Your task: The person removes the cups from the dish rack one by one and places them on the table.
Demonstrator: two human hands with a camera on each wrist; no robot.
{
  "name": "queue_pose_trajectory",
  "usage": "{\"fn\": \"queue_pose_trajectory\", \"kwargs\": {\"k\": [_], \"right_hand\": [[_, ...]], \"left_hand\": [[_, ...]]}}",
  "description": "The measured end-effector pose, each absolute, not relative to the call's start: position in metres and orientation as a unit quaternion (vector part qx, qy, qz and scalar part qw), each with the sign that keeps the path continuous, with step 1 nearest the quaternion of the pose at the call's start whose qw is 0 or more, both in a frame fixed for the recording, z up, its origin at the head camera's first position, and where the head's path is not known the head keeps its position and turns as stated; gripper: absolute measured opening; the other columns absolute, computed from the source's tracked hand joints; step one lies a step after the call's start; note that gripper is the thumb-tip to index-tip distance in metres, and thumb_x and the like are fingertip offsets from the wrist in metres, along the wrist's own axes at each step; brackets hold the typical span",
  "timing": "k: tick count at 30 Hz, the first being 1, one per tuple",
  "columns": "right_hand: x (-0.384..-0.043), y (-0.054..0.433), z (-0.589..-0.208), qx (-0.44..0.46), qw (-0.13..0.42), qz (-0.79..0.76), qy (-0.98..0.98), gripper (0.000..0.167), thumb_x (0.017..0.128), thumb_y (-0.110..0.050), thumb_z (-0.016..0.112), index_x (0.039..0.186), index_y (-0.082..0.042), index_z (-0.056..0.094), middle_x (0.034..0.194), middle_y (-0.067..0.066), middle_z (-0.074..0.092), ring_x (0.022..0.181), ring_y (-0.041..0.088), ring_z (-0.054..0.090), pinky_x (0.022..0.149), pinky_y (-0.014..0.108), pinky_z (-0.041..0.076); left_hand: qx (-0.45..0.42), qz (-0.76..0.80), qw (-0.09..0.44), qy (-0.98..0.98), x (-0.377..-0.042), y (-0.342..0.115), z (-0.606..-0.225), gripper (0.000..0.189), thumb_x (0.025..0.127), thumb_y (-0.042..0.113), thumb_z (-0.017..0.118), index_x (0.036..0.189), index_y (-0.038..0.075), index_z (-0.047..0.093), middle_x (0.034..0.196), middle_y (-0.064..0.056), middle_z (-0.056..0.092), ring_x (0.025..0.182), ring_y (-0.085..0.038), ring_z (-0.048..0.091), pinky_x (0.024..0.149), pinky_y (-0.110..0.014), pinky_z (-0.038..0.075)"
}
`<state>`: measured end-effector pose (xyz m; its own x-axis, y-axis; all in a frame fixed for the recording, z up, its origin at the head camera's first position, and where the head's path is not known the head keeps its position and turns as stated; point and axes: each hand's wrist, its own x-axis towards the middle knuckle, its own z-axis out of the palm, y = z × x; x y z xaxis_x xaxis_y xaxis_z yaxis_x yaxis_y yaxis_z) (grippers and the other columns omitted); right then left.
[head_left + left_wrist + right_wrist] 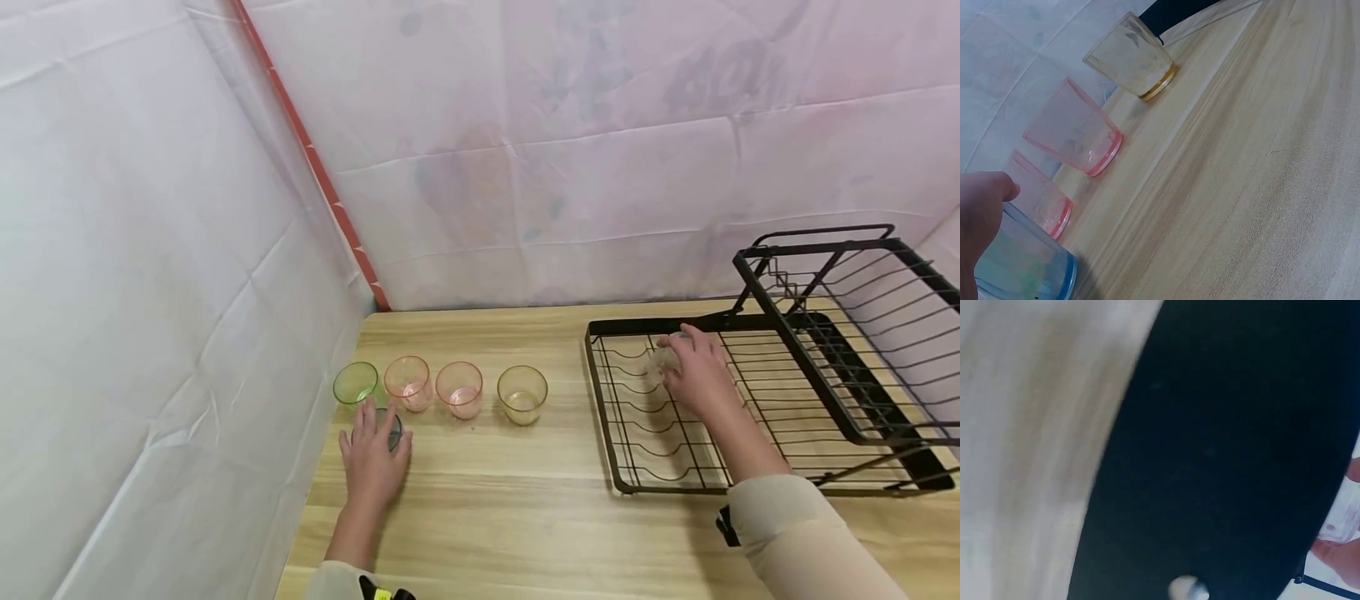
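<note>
My left hand [375, 467] grips a blue clear-walled cup [1044, 265] from above, thumb at the rim; the cup stands on the table. Just behind it stand a green cup [356, 382] and a pink cup [408, 379]. Another pink cup [460, 387] and a yellow cup [522, 392] continue the row to the right. Over the left part of a black dish rack [594, 375], my right hand [702, 379] holds a colourless cup [663, 363] between thumb and fingers. Part of that cup is hidden by the hand.
The rack's raised upper wire tier [885, 292] stands to the right of my right hand. Wavy wires line the rack's left side. White sheeting [562, 208] closes off the back and left of the wooden table [525, 517].
</note>
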<state>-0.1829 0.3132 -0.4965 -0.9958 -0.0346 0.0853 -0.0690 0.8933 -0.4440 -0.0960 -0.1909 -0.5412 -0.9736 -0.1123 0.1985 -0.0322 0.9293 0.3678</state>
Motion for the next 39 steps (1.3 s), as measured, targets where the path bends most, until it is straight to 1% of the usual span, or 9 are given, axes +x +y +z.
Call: {"fn": "queue_pose_trajectory", "kwargs": {"k": [6, 11, 14, 16, 19, 22, 26, 32, 39], "right_hand": [[-0.167, 0.315, -0.498, 0.058, 0.117, 0.252, -0.959, 0.037, 0.084, 0.002, 0.067, 0.12, -0.005, 0.059, 0.146, 0.032, 0.033, 0.128, 0.064, 0.028, 0.098, 0.077, 0.024], [-0.143, 0.309, -0.498, 0.074, 0.181, 0.29, -0.937, 0.037, 0.079, 0.005, 0.073, 0.113, -0.005, 0.063, 0.139, 0.03, 0.042, 0.124, 0.058, 0.038, 0.09, 0.073, 0.034], [-0.125, 0.303, -0.497, 0.059, 0.193, 0.332, -0.921, 0.037, 0.08, 0.003, 0.074, 0.115, -0.003, 0.063, 0.139, 0.029, 0.042, 0.119, 0.056, 0.041, 0.085, 0.07, 0.037], [-0.114, 0.3, -0.496, 0.039, 0.193, 0.363, -0.911, 0.038, 0.082, 0.001, 0.075, 0.117, -0.001, 0.062, 0.139, 0.028, 0.039, 0.12, 0.053, 0.042, 0.084, 0.059, 0.041], [-0.101, 0.296, -0.493, -0.002, 0.179, 0.419, -0.89, 0.041, 0.087, -0.005, 0.072, 0.125, 0.002, 0.057, 0.137, 0.026, 0.036, 0.114, 0.042, 0.044, 0.078, 0.032, 0.05], [-0.089, 0.292, -0.491, -0.039, 0.154, 0.486, -0.859, 0.045, 0.093, -0.012, 0.066, 0.133, 0.001, 0.048, 0.131, 0.017, 0.038, 0.109, 0.019, 0.052, 0.07, 0.01, 0.048], [-0.078, 0.285, -0.492, -0.05, 0.117, 0.603, -0.788, 0.042, 0.1, -0.014, 0.055, 0.139, -0.005, 0.04, 0.127, 0.0, 0.042, 0.096, -0.002, 0.059, 0.072, 0.013, 0.054], [-0.068, 0.269, -0.497, -0.025, 0.084, 0.713, -0.696, 0.029, 0.105, -0.019, 0.044, 0.134, -0.016, 0.044, 0.115, 0.002, 0.048, 0.087, 0.007, 0.064, 0.069, 0.024, 0.059], [-0.061, 0.252, -0.501, -0.019, 0.057, 0.717, -0.695, 0.03, 0.106, -0.021, 0.041, 0.135, -0.014, 0.044, 0.118, 0.003, 0.05, 0.085, 0.011, 0.064, 0.066, 0.032, 0.06]], "left_hand": [[0.034, -0.194, 0.107, -0.975, -0.097, -0.194, -0.54, 0.059, 0.091, 0.038, 0.066, 0.144, 0.018, 0.051, 0.16, -0.019, 0.027, 0.149, -0.037, 0.021, 0.108, -0.074, 0.016], [0.025, -0.197, 0.097, -0.975, -0.097, -0.198, -0.537, 0.061, 0.09, 0.037, 0.069, 0.145, 0.019, 0.05, 0.16, -0.018, 0.027, 0.148, -0.038, 0.021, 0.107, -0.077, 0.014], [0.024, -0.204, 0.091, -0.975, -0.097, -0.199, -0.535, 0.061, 0.089, 0.036, 0.071, 0.144, 0.019, 0.051, 0.16, -0.018, 0.028, 0.148, -0.038, 0.021, 0.106, -0.079, 0.012], [0.025, -0.211, 0.09, -0.973, -0.097, -0.199, -0.533, 0.061, 0.088, 0.035, 0.072, 0.143, 0.02, 0.052, 0.159, -0.018, 0.029, 0.149, -0.039, 0.02, 0.105, -0.08, 0.01], [0.023, -0.211, 0.095, -0.973, -0.097, -0.198, -0.53, 0.063, 0.085, 0.036, 0.075, 0.141, 0.02, 0.054, 0.158, -0.018, 0.031, 0.149, -0.039, 0.017, 0.104, -0.081, 0.009], [0.019, -0.212, 0.105, -0.971, -0.096, -0.196, -0.526, 0.066, 0.081, 0.039, 0.078, 0.14, 0.018, 0.055, 0.158, -0.019, 0.032, 0.15, -0.04, 0.014, 0.104, -0.081, 0.007], [0.017, -0.23, 0.123, -0.965, -0.093, -0.19, -0.522, 0.067, 0.079, 0.04, 0.081, 0.137, 0.017, 0.057, 0.159, -0.02, 0.028, 0.151, -0.04, 0.006, 0.106, -0.08, 0.006], [-0.008, -0.283, 0.187, -0.941, -0.087, -0.177, -0.519, 0.063, 0.075, 0.033, 0.084, 0.13, 0.009, 0.063, 0.156, -0.025, 0.032, 0.15, -0.045, 0.006, 0.107, -0.079, 0.007], [-0.047, -0.358, 0.222, -0.906, -0.082, -0.158, -0.518, 0.056, 0.078, 0.026, 0.081, 0.127, 0.006, 0.064, 0.156, -0.023, 0.032, 0.149, -0.047, 0.007, 0.111, -0.075, 0.004]]}}
